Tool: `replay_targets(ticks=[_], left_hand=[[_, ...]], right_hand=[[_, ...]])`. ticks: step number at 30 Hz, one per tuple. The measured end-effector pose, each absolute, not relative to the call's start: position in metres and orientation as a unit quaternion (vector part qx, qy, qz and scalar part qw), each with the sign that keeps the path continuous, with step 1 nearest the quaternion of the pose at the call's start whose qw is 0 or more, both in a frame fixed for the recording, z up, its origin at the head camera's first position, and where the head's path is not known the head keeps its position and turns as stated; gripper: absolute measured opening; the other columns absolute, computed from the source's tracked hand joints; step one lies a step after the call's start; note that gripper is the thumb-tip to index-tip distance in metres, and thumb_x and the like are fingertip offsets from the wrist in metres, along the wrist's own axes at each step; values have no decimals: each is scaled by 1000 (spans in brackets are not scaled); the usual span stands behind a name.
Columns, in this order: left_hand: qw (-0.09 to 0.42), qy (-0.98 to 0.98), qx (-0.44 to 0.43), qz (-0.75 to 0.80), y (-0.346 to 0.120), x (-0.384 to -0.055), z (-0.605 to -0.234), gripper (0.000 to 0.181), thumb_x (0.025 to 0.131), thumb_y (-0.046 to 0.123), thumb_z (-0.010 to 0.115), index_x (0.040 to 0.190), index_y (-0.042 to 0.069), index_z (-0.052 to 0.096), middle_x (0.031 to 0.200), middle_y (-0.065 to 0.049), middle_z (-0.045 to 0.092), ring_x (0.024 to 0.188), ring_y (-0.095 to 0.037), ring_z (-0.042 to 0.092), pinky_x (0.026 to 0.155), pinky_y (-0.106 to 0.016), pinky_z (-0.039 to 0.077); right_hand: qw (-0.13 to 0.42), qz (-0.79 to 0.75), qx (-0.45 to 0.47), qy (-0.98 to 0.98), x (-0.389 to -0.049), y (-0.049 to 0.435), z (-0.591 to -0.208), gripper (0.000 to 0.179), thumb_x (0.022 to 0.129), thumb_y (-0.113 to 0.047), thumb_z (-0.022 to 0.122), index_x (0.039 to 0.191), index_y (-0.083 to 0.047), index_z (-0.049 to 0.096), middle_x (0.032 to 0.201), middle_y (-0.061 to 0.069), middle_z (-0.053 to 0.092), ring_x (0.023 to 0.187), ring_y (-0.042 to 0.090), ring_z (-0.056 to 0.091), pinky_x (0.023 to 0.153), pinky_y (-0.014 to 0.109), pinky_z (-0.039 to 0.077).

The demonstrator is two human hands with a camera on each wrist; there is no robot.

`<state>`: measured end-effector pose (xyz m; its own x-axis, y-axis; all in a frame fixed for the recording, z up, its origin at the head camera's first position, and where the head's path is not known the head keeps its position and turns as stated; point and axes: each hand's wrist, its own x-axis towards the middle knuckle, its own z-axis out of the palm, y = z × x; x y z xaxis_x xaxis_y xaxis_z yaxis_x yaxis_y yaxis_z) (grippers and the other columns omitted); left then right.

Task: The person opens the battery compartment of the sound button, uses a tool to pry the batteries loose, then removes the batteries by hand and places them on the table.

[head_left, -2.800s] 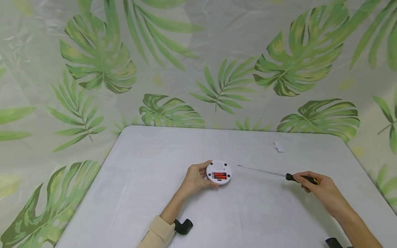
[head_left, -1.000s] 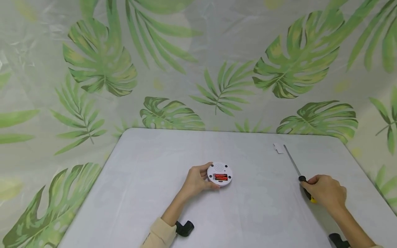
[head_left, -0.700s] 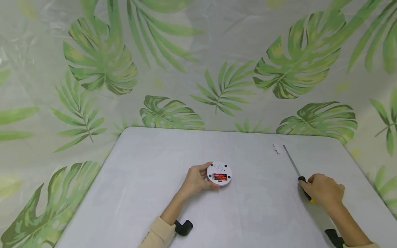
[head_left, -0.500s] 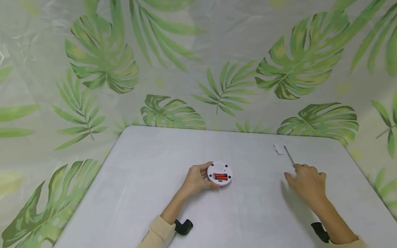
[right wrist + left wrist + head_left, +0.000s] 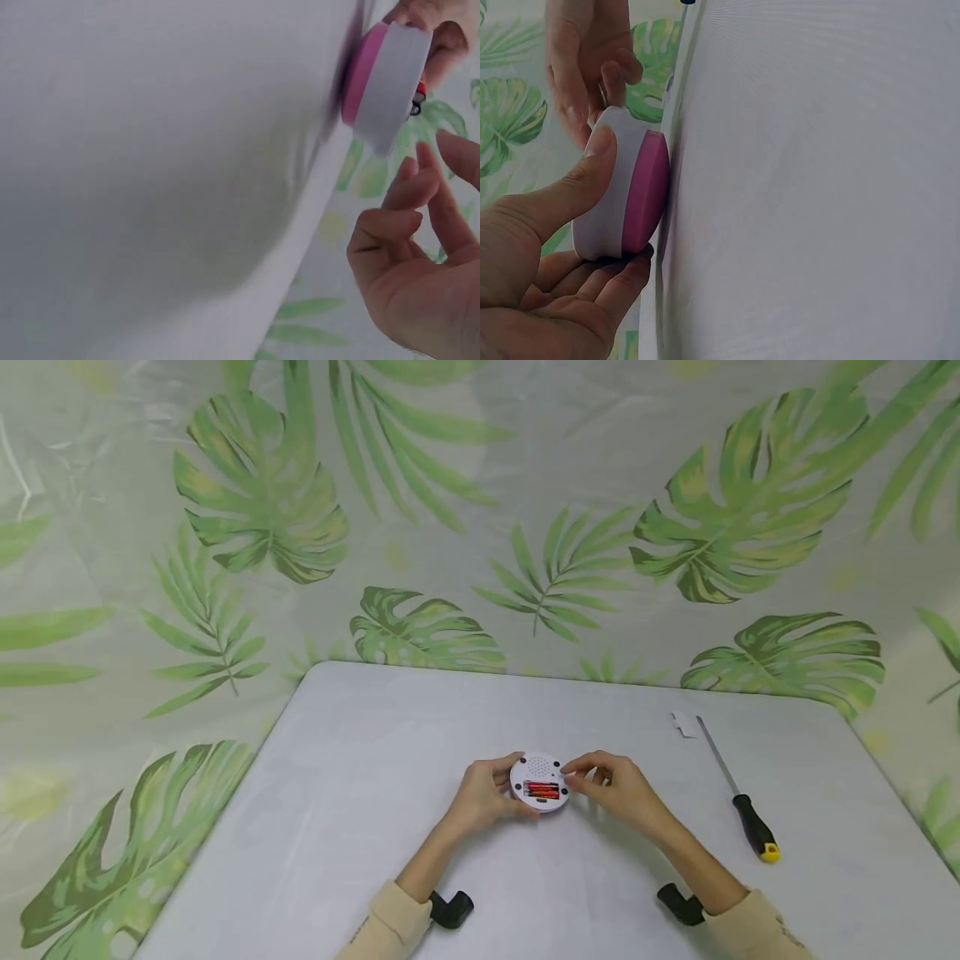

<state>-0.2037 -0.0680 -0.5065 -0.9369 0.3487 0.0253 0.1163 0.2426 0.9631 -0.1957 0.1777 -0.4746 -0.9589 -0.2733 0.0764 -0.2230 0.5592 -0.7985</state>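
My left hand (image 5: 483, 791) grips the left rim of a round device (image 5: 538, 769), thumb on one side and fingers on the other. Its white back faces up, with speaker holes and small black feet. Red batteries (image 5: 542, 790) lie in its uncovered compartment. The wrist views show a pink layer (image 5: 646, 193) on its other side. At the right rim is my right hand (image 5: 626, 787); in the right wrist view its fingers are loosely bent with nothing between them. Whether a fingertip touches the device cannot be told.
To the right lies a screwdriver (image 5: 752, 822) with a black and yellow handle, its shaft pointing toward the far edge. A small white piece (image 5: 684, 724) rests by its tip. The white table (image 5: 405, 718) ends at a leaf-patterned backdrop (image 5: 427, 552).
My right hand has laid the screwdriver down on the right side, let go, and moved left to the device. My left hand keeps its grip on the device in about the same place.
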Motion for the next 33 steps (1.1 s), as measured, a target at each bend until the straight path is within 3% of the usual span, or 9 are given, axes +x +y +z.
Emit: replay_targets(ticks=[5, 10, 18, 33], left_hand=[[96, 783, 153, 595, -67, -203, -505, 91, 70, 0, 94, 148, -9, 48, 150, -26, 54, 136, -35, 58, 109, -34, 54], [98, 781, 155, 597, -68, -203, -503, 91, 70, -2, 93, 148, -10, 47, 150, -27, 53, 136, -36, 59, 108, -33, 55], [97, 781, 155, 597, -67, -202, -503, 90, 70, -3, 93, 147, -10, 48, 149, -28, 53, 135, -37, 59, 107, -33, 55], [99, 785, 152, 592, -66, -201, -503, 90, 70, -1, 93, 148, -9, 49, 149, -27, 54, 135, -36, 59, 108, -34, 55]], right_hand=[[70, -454, -142, 877, -198, 170, -477, 13, 93, -19, 78, 103, -11, 79, 94, 6, 69, 63, 7, 44, 50, 19, 37], [74, -446, -137, 882, -200, 166, -480, 8, 91, -19, 80, 97, -14, 78, 90, 2, 68, 58, 5, 42, 48, 18, 34], [96, -422, -145, 890, -202, 163, -474, 9, 93, -20, 78, 95, -12, 75, 89, 3, 64, 60, 8, 44, 49, 19, 37], [80, -379, -214, 896, -200, 163, -468, 8, 97, -17, 73, 96, -9, 72, 96, 3, 63, 63, 7, 45, 52, 18, 40]])
